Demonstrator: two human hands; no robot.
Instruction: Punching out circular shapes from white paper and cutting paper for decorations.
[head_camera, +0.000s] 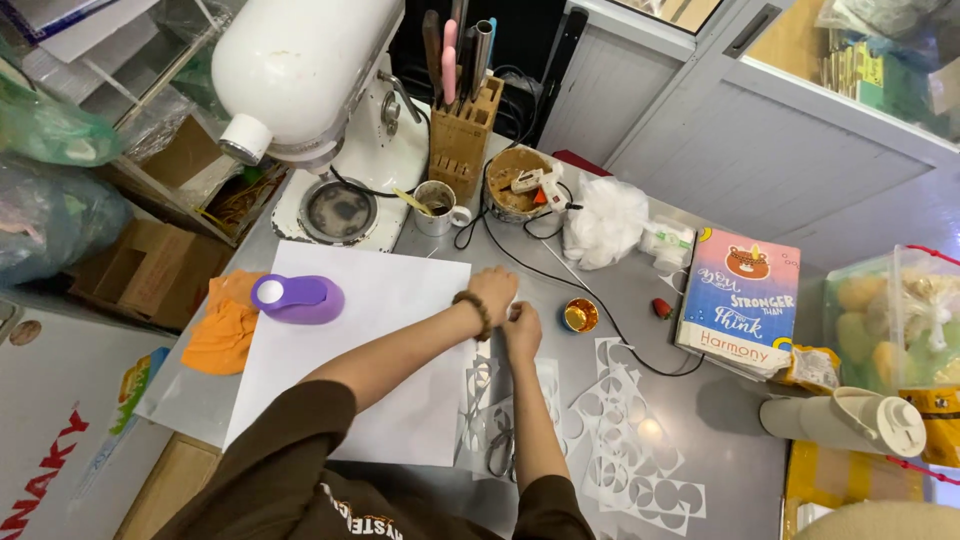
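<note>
My left hand (493, 290), a bead bracelet on its wrist, and my right hand (521, 325) meet at the right edge of a large white paper sheet (350, 350) on the grey table (700, 400). Both hands have their fingers curled together; whatever small thing they pinch is hidden. A purple paper punch (298, 298) rests on the sheet's upper left. White paper strips with round holes cut out (625, 440) lie under and right of my right forearm. Scissors (500, 445) lie on those scraps beside my right arm.
A white stand mixer (320, 90) and wooden knife block (462, 135) stand at the back, with a metal cup (434, 208), a bowl holding a glue gun (520, 182), a small gold tin (580, 316), a colourful notebook (740, 300), orange cloth (225, 325) and a paper roll (850, 420).
</note>
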